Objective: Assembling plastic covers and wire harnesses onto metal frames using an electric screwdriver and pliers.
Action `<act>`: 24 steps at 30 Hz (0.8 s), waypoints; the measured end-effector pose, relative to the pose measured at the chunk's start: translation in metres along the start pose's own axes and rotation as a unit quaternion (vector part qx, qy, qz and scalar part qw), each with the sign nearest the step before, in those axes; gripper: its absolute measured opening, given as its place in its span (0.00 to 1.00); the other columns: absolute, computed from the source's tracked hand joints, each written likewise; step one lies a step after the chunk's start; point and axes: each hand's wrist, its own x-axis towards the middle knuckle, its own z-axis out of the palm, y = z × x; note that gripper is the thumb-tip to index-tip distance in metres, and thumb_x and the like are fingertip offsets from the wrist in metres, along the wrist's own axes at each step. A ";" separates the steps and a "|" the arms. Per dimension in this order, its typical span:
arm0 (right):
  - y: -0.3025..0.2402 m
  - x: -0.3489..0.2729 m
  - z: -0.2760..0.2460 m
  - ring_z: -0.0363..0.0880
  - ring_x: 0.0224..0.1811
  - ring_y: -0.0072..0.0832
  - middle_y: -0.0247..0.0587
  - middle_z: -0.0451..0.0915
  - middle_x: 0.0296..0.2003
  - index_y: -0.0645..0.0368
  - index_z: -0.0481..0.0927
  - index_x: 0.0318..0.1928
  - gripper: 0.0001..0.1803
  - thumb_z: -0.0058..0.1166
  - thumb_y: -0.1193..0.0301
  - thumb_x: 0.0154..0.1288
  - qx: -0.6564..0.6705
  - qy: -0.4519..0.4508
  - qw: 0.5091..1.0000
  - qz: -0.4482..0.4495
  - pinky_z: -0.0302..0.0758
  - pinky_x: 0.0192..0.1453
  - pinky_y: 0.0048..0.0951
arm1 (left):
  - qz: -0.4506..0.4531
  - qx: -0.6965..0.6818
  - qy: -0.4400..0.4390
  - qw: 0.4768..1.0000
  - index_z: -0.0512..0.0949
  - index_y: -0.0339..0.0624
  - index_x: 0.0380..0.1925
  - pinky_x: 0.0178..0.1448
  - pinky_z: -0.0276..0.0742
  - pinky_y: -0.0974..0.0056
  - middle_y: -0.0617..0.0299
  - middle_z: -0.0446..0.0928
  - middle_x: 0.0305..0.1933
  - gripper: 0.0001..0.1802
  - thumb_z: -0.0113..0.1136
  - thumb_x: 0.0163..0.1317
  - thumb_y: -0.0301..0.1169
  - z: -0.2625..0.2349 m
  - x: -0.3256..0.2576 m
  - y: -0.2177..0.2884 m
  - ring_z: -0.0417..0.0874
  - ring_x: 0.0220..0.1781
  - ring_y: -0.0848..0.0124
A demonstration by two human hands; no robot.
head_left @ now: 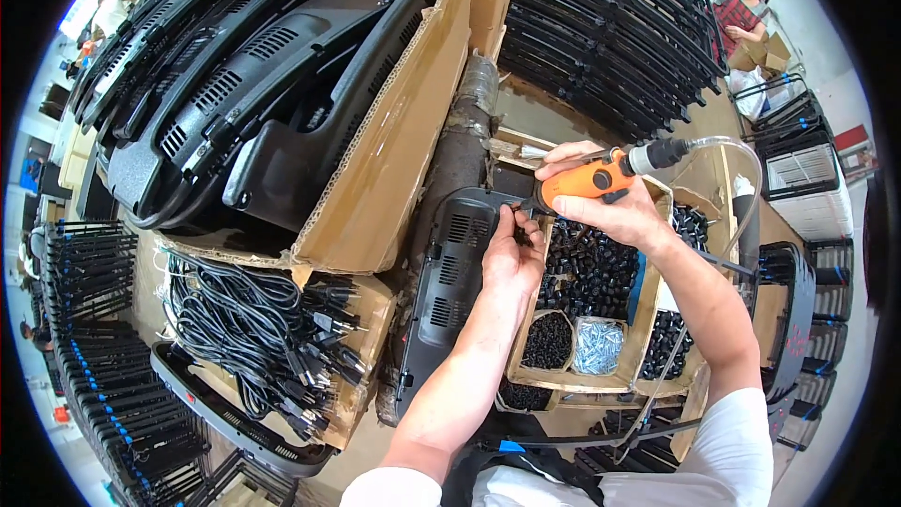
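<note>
The right hand (615,211) was clenched around an orange power screwdriver (591,178), its fingers wrapped over the body and the thumb along the near side. A clear hose (741,155) ran out of the tool's black rear end, away from the grip, and curved down past the wrist. The tool's tip pointed toward the left hand (511,253), just beside it.

The left hand rested on the upper end of a long black plastic panel (449,291) with slotted vents; its fingertips pinched at a spot on the panel right at the driver's tip — whether a screw sat between them could not be told. The panel lay lengthwise under the left forearm, running back toward the person's body.

Directly below the right hand stood a cardboard tray (648,319) divided into compartments, filled with small black parts (591,268); nearer the person, one compartment held silvery screws (598,345).

Well to the far side of the left hand, a large cardboard box (394,150) held stacked black panels (235,84), and below it a second box held bundled black power cords (244,329). Beyond the screwdriver, more black frames (610,38) were stacked, and another person (737,0) stood at the far end of them.
</note>
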 end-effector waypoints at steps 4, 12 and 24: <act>0.000 0.003 0.008 0.83 0.59 0.27 0.39 0.86 0.54 0.58 0.79 0.63 0.29 0.75 0.70 0.63 -0.011 -0.007 1.000 -0.010 0.80 0.69 0.36 | -0.030 -0.009 -0.019 0.999 0.80 0.48 0.47 0.34 0.79 0.71 0.72 0.78 0.32 0.13 0.54 0.82 0.43 0.005 -0.002 0.013 0.78 0.32 0.76; -0.008 0.008 0.018 0.83 0.60 0.28 0.39 0.86 0.55 0.57 0.79 0.63 0.29 0.76 0.67 0.63 -0.061 -0.013 0.998 -0.007 0.79 0.70 0.36 | -0.016 0.007 -0.014 1.000 0.81 0.50 0.49 0.34 0.76 0.71 0.72 0.77 0.32 0.13 0.51 0.84 0.43 0.014 -0.008 0.020 0.76 0.32 0.77; 0.018 0.033 0.037 0.83 0.61 0.29 0.43 0.86 0.56 0.58 0.79 0.63 0.29 0.74 0.70 0.63 -0.031 0.029 0.999 0.003 0.78 0.70 0.36 | -0.007 0.181 -0.051 0.982 0.77 0.34 0.57 0.49 0.88 0.62 0.54 0.84 0.46 0.17 0.44 0.86 0.35 -0.002 -0.037 -0.007 0.87 0.43 0.64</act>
